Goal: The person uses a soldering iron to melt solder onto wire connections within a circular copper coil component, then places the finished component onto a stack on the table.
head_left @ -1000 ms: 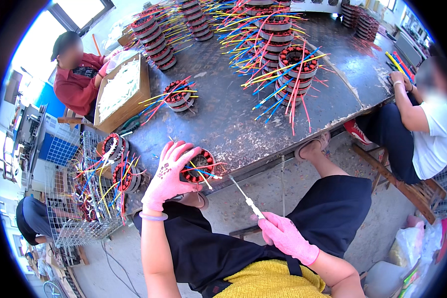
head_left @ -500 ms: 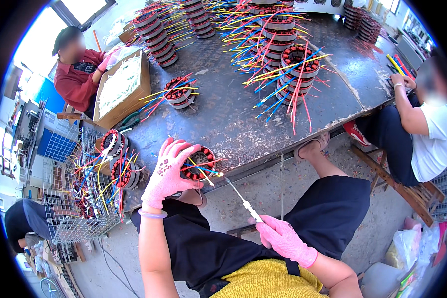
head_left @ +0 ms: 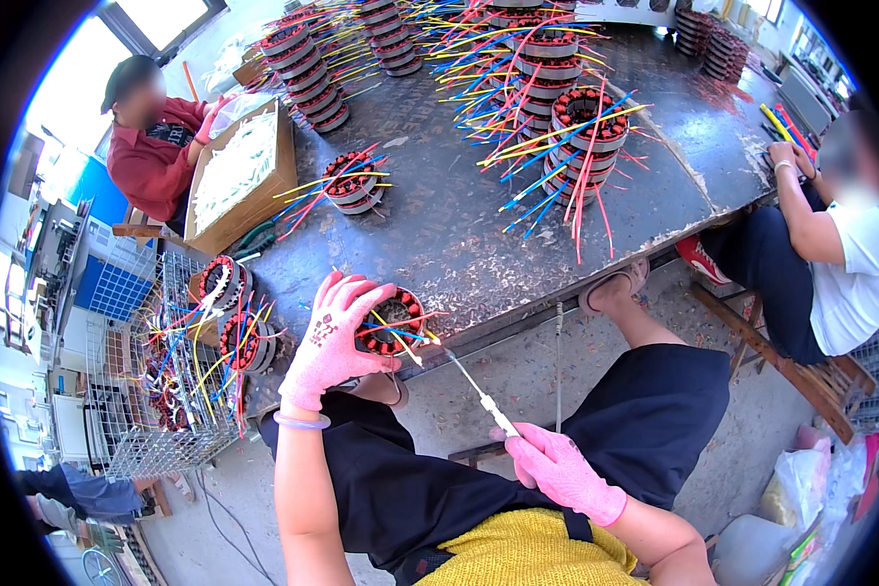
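Observation:
My left hand, in a pink glove, is closed around a motor stator at the table's near edge. The stator is a ring with red windings, and red, blue and yellow leads stick out toward my right. In my right hand, also gloved in pink, is a thin metal rod tool with a white handle, held above my lap. The rod slants up to the left, and its tip is by the ends of the leads. Whether the tip touches a lead is too small to tell.
Stacks of wired stators stand on the dark table, with a single stator nearer. A wire basket holding stators is at left, behind it a cardboard box of white pieces. Co-workers sit at far left and right.
My hands, the stator and the rod tool have hardly moved. At the lower left, a person in dark clothes has shifted lower in the view.

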`<state>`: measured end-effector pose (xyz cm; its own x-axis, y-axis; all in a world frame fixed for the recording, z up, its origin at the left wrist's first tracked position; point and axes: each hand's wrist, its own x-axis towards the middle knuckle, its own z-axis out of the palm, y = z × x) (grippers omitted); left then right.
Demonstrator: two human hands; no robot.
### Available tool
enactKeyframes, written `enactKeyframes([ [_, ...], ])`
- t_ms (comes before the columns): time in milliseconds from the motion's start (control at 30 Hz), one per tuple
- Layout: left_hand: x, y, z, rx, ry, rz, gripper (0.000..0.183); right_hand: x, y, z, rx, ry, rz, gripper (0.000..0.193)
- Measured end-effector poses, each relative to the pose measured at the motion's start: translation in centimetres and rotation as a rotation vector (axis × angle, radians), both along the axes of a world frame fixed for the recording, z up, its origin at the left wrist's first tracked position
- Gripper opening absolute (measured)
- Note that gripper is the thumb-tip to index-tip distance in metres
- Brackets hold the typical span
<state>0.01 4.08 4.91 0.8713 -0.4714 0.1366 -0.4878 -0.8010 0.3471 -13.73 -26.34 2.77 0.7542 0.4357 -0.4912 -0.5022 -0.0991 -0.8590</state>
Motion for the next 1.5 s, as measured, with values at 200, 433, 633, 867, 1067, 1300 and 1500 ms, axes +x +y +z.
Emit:
enactKeyframes([
  [200, -0.1, 0.1, 0.0, 0.011, -0.002, 0.007, 0.093, 0.2, -0.1, 0.5, 0.001, 0.036, -0.018, 0.036],
  [433, 0.3, 0.5, -0.1, -0.018, 0.019, -0.064, 0.093, 0.0, 0.0, -0.1, 0.125, 0.117, -0.162, 0.034],
  [633, 0.1, 0.0, 0.1, -0.013, 0.020, -0.051, 0.091, 0.5, -0.1, 0.8, 0.082, 0.112, -0.144, 0.034],
  [867, 0.1, 0.0, 0.1, -0.018, 0.004, -0.054, 0.088, 0.3, -0.1, 0.4, 0.072, 0.065, -0.129, 0.033],
  [1067, 0.2, 0.0, 0.3, -0.004, 0.032, -0.048, 0.091, 0.4, 0.0, 0.6, 0.088, 0.091, -0.147, 0.034],
  [1300, 0.2, 0.2, -0.2, -0.020, 0.030, -0.055, 0.091, 0.5, -0.1, 1.1, 0.048, 0.077, -0.137, 0.035],
  [1500, 0.3, 0.2, -0.2, -0.013, 0.027, -0.063, 0.092, 0.5, 0.0, 0.7, 0.066, 0.101, -0.131, 0.036],
])
